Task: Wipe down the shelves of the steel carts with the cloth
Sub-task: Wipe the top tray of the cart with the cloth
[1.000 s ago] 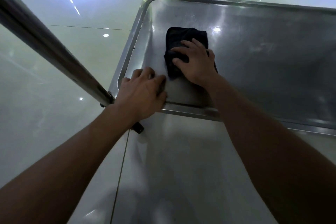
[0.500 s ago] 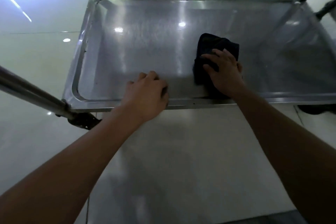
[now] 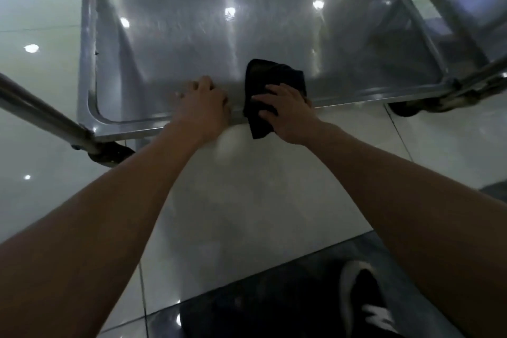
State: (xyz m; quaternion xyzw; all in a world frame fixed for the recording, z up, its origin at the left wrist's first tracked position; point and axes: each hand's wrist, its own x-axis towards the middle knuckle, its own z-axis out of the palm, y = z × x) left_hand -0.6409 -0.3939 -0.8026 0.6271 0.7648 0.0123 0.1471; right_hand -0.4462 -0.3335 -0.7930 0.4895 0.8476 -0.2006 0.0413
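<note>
From the head view, the person's 2 bare forearms reached forward and down to the low shelf (image 3: 260, 35) of a steel cart (image 3: 87, 44). The shelf was a shallow steel tray with a raised rim and rounded corners, and its surface caught several small bright reflections.

The right hand (image 3: 288, 112) lay palm down on the black cloth (image 3: 271, 77), its fingers (image 3: 270, 89) spread and fairly straight, pressing the cloth flat rather than closing round it; the grip was wide. The cloth sat at the near edge of the shelf, a little right of the middle. Its far part lay on the shelf surface, and 1 corner hung over the near rim toward the floor (image 3: 247, 200).

The left hand (image 3: 204, 107) rested just beside the cloth, on its left, over the same near rim. Its fingers curled down over the edge onto the shelf. The picture was too blurred there to tell whether they clamped the rim or merely rested on it.

At the lower left, a steel bar (image 3: 41, 112) ran diagonally to the cart's near left corner, where a dark caster (image 3: 112, 152) stood on the floor. Another caster (image 3: 406, 110) showed under the near right corner. To the right, the shelf of a second cart (image 3: 472, 8) stood close beside the first.

The floor was pale glossy tile. A dark strip of floor crossed the bottom of the frame, and on it a black shoe (image 3: 362, 304) with white markings was visible.
</note>
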